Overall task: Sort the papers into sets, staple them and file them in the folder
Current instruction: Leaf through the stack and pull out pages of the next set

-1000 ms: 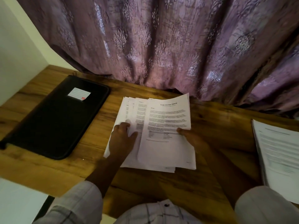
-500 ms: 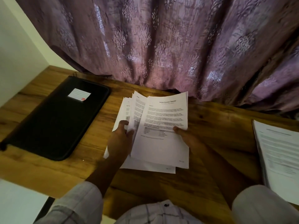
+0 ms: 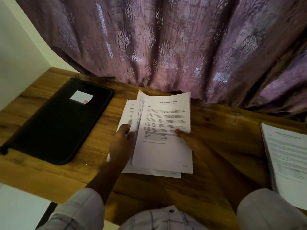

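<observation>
Currently: left hand (image 3: 120, 144) pinches fanned papers (image 3: 132, 112), centre frame | right hand (image 3: 188, 138) grips top sheet (image 3: 166, 151), thumb above | risk: loosely held sheets could slide, mixing sets.

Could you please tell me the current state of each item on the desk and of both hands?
Folder: closed, lying flat on the desk.
Top sheets: pinched by the right hand, thumb on top.
Fanned papers: spread out, left edge in the grip of the left hand.
Side stack: lying flat at the right, untouched.
Curtain: drawn.
</observation>
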